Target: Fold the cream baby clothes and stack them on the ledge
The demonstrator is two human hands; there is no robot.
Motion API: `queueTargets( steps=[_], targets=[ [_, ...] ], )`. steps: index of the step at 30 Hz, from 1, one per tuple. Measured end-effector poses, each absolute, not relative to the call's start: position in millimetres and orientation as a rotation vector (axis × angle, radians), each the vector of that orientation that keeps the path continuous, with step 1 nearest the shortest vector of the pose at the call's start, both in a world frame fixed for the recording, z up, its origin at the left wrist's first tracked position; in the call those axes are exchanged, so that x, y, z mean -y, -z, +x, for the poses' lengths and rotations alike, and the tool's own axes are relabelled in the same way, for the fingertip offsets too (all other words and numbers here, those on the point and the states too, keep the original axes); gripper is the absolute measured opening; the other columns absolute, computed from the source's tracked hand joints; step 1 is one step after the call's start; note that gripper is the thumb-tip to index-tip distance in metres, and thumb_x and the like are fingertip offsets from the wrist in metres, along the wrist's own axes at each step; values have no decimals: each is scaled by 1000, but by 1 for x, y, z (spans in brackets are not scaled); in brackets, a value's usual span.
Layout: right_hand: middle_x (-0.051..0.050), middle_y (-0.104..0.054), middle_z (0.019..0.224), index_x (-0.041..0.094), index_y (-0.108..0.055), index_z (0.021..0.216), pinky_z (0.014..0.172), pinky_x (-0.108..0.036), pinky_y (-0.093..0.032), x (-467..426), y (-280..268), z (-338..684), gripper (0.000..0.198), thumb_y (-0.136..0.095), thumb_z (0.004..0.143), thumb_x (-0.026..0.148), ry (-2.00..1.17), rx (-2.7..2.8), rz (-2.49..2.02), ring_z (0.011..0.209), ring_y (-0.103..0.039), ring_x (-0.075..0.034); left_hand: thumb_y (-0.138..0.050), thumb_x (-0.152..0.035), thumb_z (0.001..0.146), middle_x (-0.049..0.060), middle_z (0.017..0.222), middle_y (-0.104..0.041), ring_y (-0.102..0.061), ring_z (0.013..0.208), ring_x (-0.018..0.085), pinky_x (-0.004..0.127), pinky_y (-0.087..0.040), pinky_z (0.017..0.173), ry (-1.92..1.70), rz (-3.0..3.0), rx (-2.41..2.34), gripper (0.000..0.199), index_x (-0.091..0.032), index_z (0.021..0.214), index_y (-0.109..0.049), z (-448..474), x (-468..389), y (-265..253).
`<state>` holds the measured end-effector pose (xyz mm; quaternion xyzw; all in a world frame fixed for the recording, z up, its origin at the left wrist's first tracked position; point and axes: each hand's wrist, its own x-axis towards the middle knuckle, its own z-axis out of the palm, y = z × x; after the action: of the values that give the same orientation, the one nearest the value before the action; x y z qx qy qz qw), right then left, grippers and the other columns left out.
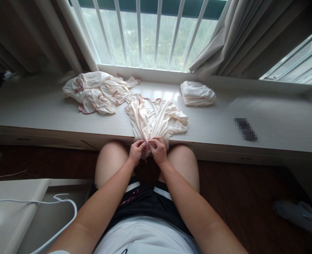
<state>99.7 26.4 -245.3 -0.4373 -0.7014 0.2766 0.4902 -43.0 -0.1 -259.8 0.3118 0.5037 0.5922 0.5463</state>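
Note:
A cream shirt with pink piping point(156, 114) lies partly on the window ledge and hangs over its front edge between my knees. My left hand point(136, 152) pinches the piped front edge of the shirt near its lower end. Close beside it, my right hand point(158, 150) pinches the same edge, with the fingertips of both hands nearly touching. Whether a button sits between the fingers is too small to tell. Left of the shirt, a crumpled cream garment with pink piping point(97, 92) rests on the ledge, its right end touching the shirt.
A folded cream garment point(197, 94) sits at the back of the ledge point(277, 116). A blurred dark object point(246, 129) lies farther right. Grey curtains point(219, 46) flank the barred window. A white cable point(75, 211) loops at lower left; a plastic bag point(299, 213) is on the floor.

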Motion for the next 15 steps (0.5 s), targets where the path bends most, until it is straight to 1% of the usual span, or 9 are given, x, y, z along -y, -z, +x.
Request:
queueTargets(
  steps=[7, 11, 15],
  targets=[
    [-7, -63, 101, 22, -77, 94, 94, -34, -51, -28, 246, 100, 12, -65, 92, 24, -660, 1691, -1083, 100, -61, -21, -82, -45, 75, 2, 72, -67, -51, 55, 7, 18, -40, 52, -1409, 725, -1210, 39, -12, 94, -75, -41, 0, 259],
    [-5, -64, 98, 22, -77, 97, 87, -31, -52, -28, 246, 101, 14, -64, 93, 25, -764, 1665, -1049, 94, -62, -19, -84, -45, 74, 3, 73, -68, -54, 57, 8, 19, -42, 53, -1401, 696, -1183, 40, -12, 96, -76, -42, 0, 260],
    [-4, -67, 93, 21, -76, 96, 79, -29, -52, -27, 244, 101, 15, -64, 92, 29, -852, 1622, -1079, 83, -62, -17, -85, -44, 73, 4, 77, -70, -56, 58, 9, 20, -44, 54, -1398, 696, -1148, 40, -13, 98, -77, -42, 1, 260]
  ],
)
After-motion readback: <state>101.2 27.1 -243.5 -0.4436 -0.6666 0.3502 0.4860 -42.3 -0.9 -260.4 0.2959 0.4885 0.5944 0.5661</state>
